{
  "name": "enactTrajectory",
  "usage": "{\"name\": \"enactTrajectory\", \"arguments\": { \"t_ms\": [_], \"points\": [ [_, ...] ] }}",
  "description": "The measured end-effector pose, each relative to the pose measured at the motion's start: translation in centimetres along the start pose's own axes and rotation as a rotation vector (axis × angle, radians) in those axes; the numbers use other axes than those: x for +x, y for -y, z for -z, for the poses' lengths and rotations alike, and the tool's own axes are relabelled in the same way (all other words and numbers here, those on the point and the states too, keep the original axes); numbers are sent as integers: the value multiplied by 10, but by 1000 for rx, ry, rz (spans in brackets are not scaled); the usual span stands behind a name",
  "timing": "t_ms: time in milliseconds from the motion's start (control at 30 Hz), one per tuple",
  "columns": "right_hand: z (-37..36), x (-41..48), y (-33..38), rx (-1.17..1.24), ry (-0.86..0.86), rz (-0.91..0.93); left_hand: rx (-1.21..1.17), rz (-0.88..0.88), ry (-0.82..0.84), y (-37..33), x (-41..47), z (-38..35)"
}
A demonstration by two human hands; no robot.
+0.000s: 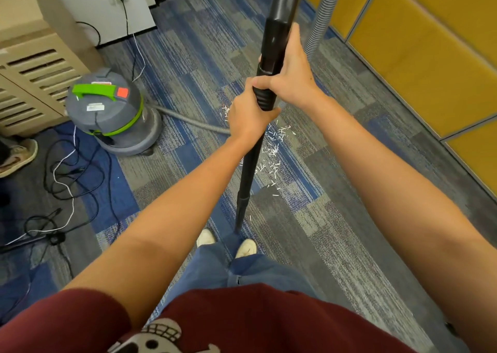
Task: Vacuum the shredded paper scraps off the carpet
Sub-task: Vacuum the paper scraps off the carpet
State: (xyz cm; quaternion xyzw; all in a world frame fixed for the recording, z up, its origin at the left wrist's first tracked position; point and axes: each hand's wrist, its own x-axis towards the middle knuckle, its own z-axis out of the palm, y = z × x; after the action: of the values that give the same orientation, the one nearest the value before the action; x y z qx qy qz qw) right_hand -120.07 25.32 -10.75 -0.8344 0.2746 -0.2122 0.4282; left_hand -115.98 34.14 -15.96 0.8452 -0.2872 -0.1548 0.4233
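While both hands clasp it, the black wand stands steeply tilted, a smooth, glossy tube of stepped sections with a ribbed collar at mid-length. Its narrow tip points down at the carpet just ahead of two white shoes; whether it touches the pile I cannot tell.

The left hand has a closed grip, fingers curled fully round the ribbed collar. The right hand sits directly above and touching it, thumb wrapped across the tube and forefinger stretched up along it. Both forearms reach forward, bare and nearly straight.

The paper scraps, dozens of short white slivers, lie scattered on the carpet below the hands and to the right of the wand. The carpet is low, woven pile in blue and grey striped blocks.

One drum-shaped grey vacuum canister with a green handle and one red patch stands to the left. A ribbed grey hose runs from it across the floor. Thin black and white cables loop near the canister, beside a beige louvred cabinet. Padded yellow panels line the right.
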Motion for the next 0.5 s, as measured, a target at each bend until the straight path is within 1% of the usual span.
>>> {"name": "enactTrajectory", "arguments": {
  "t_ms": [267,500],
  "points": [
    [10,0,-12,-10,7,0,-33,25,3,-7,0,-19],
    [27,5,-14,-23,-4,19,-69,9,-1,-21,8,-28]
  ]
}}
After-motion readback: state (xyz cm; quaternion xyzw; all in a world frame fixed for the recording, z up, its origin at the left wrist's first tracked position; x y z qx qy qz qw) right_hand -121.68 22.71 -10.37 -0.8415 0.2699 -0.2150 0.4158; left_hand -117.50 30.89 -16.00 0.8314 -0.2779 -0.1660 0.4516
